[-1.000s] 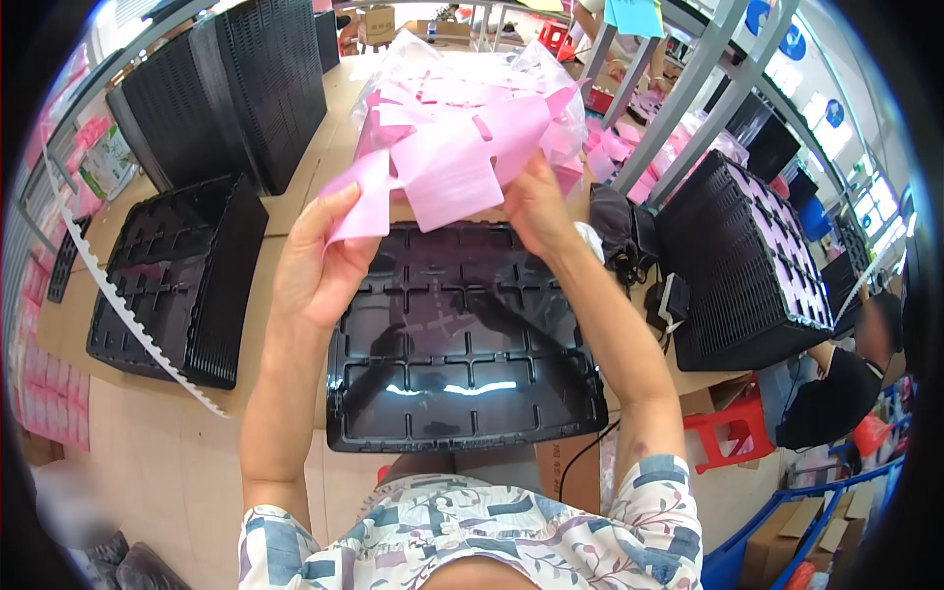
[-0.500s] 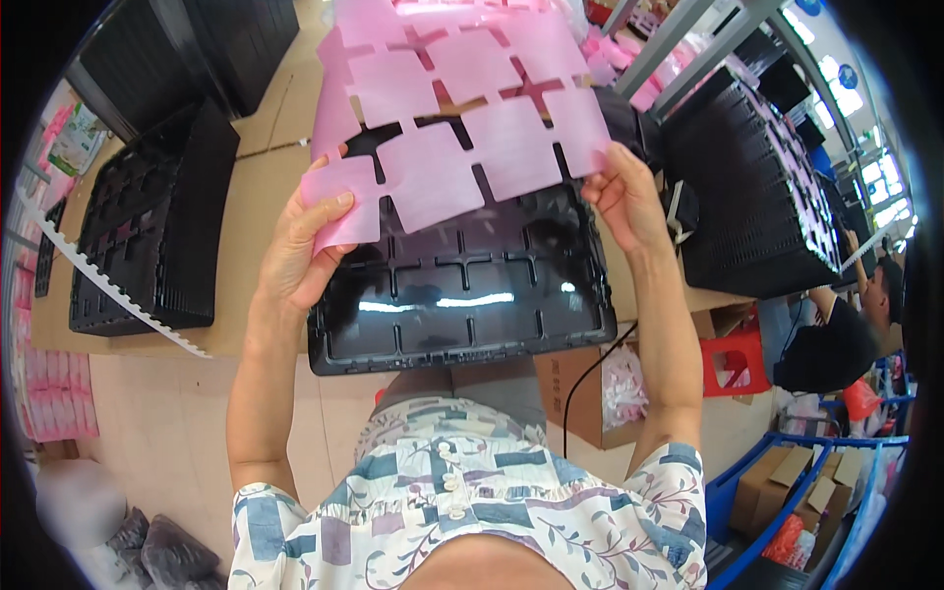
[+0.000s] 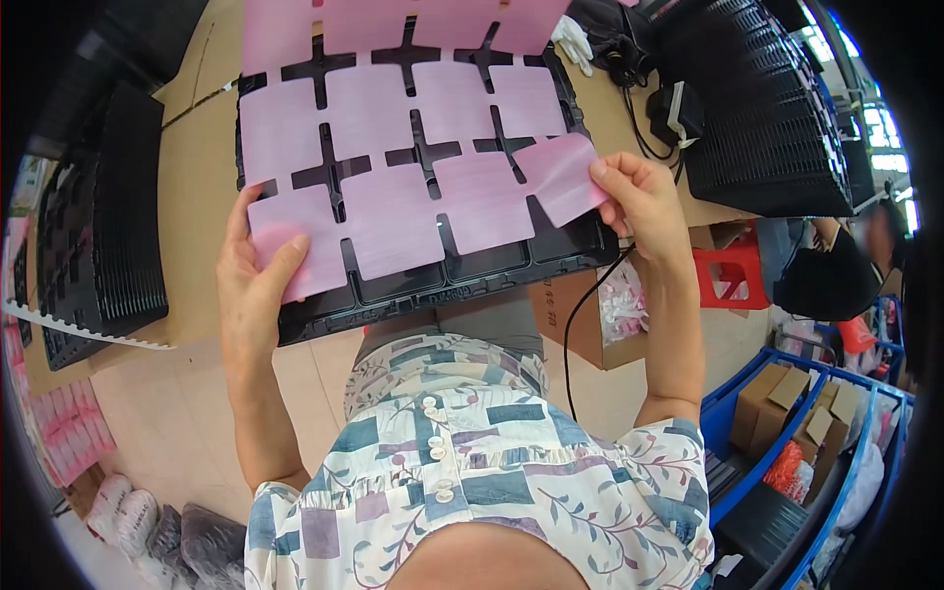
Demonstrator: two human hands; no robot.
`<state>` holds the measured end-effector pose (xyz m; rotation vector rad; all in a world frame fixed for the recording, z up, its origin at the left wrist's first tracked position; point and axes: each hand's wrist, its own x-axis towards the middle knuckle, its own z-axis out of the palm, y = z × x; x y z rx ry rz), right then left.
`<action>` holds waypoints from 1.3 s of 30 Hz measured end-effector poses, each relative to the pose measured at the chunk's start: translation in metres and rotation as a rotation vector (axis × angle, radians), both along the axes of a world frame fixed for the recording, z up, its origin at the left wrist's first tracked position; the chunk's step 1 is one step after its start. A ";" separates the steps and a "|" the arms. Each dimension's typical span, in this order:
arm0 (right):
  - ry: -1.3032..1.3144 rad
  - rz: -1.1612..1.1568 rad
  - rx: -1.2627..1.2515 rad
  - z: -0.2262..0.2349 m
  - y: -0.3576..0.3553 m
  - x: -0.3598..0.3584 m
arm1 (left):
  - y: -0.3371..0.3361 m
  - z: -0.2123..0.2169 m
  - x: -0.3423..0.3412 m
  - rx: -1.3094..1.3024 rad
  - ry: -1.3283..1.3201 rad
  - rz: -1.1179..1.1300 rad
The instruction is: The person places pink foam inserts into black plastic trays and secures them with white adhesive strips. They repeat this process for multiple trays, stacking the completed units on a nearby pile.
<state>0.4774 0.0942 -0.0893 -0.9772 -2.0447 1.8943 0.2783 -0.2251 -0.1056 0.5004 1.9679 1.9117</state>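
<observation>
A thin pink sheet with cross-shaped cut-outs [image 3: 388, 216] lies over a black plastic tray [image 3: 462, 285] in front of me. Dark ridges of the tray show through the cut-outs. My left hand [image 3: 258, 258] pinches the sheet's near left corner, thumb on top. My right hand [image 3: 639, 197] grips the near right corner between thumb and fingers and keeps that flap lifted and bent above the tray. At the far side the sheet runs up out of the picture.
Stacks of black trays stand at the left [image 3: 108, 216] and right [image 3: 752, 108] of the brown table [image 3: 202, 157]. Near the right stack lie a white glove [image 3: 572, 44] and a black adapter with cables [image 3: 677, 113]. A red stool [image 3: 733, 270], a cardboard box and a blue rack [image 3: 757, 413] stand lower right.
Both hands have brought the sheet down and nearer, from raised above the tray to lying across it. My view has also shifted. Each hand keeps its corner.
</observation>
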 end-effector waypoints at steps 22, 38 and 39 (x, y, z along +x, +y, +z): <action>-0.318 0.042 1.047 0.000 -0.040 0.007 | -0.022 0.002 0.027 -0.716 0.546 0.188; -0.328 0.020 0.995 -0.005 -0.041 0.007 | -0.025 -0.008 0.020 -0.689 0.685 0.186; -0.337 0.012 0.993 -0.004 -0.041 0.007 | -0.023 -0.009 0.019 -0.683 0.689 0.183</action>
